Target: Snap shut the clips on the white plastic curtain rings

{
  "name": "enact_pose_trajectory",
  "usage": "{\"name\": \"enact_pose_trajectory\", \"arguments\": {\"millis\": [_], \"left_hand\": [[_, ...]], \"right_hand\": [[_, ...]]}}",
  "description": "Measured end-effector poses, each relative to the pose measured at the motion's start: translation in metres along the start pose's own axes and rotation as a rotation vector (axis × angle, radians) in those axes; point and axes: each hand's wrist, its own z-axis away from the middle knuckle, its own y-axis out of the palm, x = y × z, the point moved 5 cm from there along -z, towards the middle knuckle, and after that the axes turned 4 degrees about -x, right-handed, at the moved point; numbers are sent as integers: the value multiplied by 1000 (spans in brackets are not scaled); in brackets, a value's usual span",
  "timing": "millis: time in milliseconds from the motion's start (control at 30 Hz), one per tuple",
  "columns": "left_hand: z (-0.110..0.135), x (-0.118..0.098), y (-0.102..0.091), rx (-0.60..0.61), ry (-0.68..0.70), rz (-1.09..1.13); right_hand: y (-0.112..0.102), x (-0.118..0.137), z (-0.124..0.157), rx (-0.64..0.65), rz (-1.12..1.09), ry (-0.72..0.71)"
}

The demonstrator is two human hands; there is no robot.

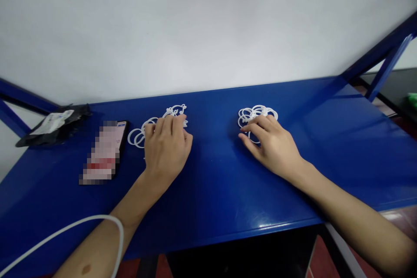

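My left hand (167,147) rests palm down on the blue shelf (221,182), its fingers curled onto a cluster of white plastic rings (145,132) that spreads to the left and behind it. My right hand (272,141) lies further right, fingers bent over a second pile of white rings (250,114). The fingertips of both hands press on the rings. Whether either hand actually grips a ring is hidden by the fingers.
A phone (104,152) lies flat left of my left hand. A black bag with a white label (54,128) sits at the shelf's far left. A white cable (81,226) crosses my left forearm. A white wall stands behind; blue braces frame both ends.
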Motion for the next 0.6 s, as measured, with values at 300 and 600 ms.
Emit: {"name": "enact_pose_trajectory", "arguments": {"millis": [300, 600], "left_hand": [[8, -31, 2, 12, 121, 674], [16, -45, 9, 42, 170, 746]], "right_hand": [[9, 16, 6, 86, -253, -54], [25, 25, 10, 198, -375, -42]]}}
